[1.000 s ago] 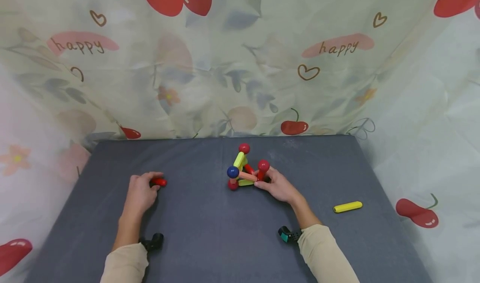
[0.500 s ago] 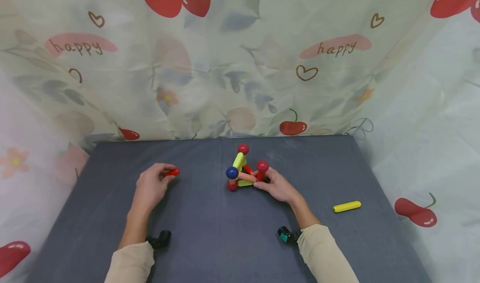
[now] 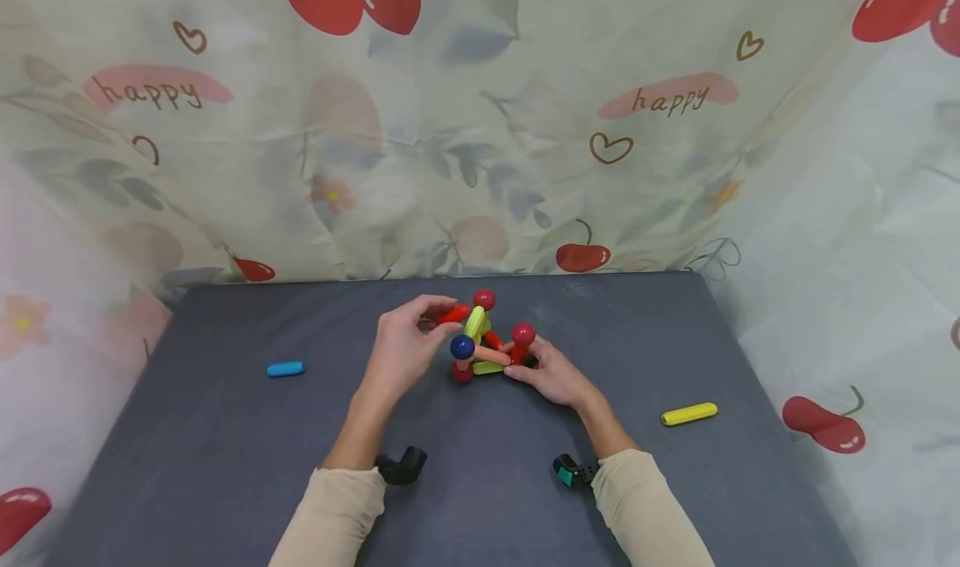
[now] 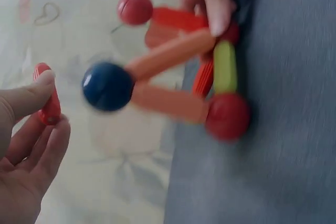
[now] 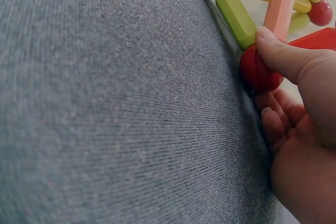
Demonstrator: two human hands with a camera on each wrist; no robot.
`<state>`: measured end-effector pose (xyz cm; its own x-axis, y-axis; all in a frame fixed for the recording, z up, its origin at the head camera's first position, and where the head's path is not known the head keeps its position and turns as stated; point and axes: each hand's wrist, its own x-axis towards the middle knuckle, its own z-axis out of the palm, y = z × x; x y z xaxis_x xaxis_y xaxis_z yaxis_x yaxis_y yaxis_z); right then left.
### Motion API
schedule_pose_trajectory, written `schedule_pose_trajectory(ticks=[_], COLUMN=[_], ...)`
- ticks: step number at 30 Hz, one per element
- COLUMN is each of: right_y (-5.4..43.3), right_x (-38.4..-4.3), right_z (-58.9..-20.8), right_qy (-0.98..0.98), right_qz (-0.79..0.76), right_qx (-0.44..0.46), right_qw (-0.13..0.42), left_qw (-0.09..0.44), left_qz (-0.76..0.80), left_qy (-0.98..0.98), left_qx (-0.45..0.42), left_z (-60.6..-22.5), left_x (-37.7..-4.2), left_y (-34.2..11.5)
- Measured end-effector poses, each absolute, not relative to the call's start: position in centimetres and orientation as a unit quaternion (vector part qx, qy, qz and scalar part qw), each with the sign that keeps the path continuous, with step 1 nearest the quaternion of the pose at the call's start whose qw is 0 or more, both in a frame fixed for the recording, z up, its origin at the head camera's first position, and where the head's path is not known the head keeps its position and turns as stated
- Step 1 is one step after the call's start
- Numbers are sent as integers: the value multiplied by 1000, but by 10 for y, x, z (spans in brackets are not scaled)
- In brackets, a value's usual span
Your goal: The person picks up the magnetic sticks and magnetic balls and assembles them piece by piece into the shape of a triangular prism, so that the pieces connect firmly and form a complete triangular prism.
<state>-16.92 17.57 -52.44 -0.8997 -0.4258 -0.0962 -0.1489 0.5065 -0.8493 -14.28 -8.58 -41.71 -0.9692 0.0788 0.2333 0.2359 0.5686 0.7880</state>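
Note:
My left hand (image 3: 405, 346) pinches a short red rod (image 4: 50, 103) between thumb and fingers, raised just left of a ball-and-rod frame. That frame stands on the table, built of coloured sticks joined by balls. A blue ball (image 4: 108, 86) tops its near left corner, with two salmon rods (image 4: 170, 103) running from it. At the low near-right corner, my right hand (image 3: 555, 373) holds a red ball (image 5: 258, 72), thumb on top and fingers beneath. From there a red rod rises to another red ball (image 3: 523, 333). The left wrist view shows the held rod apart from the blue ball.
A loose blue rod (image 3: 286, 369) lies on the left of the grey cloth-covered table (image 3: 480, 484). On the right lies a loose yellow rod (image 3: 689, 414). A patterned curtain (image 3: 420, 175) hangs behind the table and along its sides.
My left hand has carried the red rod rightward and a little back to the frame, and the blue rod at left has come into sight. My right hand keeps its hold on the frame.

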Motion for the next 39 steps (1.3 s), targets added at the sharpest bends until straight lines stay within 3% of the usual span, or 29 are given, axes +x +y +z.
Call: schedule_pose_trajectory(ticks=[11, 22, 26, 35, 39], right_y=[177, 176, 176, 174, 171], right_x=[-172, -172, -172, -169, -165], right_z=[-527, -528, -529, -527, -526], right_qy=[838, 838, 849, 863, 870], right_qz=[-489, -487, -467, -452, -453], right_qx=[-194, -211, -214, -201, -174], right_qw=[144, 131, 123, 102, 87], left_qw=[57, 148, 156, 137, 50], left_qz=[-408, -295, -273, -346, -383], left_qy=[-904, -927, -933, -920, -922], left_qx=[-110, -179, -178, -121, -4], left_z=[-432, -441, -442, -448, -451], left_x=[-143, -146, -146, -131, -111], left_y=[-50, -39, -37, -43, -49])
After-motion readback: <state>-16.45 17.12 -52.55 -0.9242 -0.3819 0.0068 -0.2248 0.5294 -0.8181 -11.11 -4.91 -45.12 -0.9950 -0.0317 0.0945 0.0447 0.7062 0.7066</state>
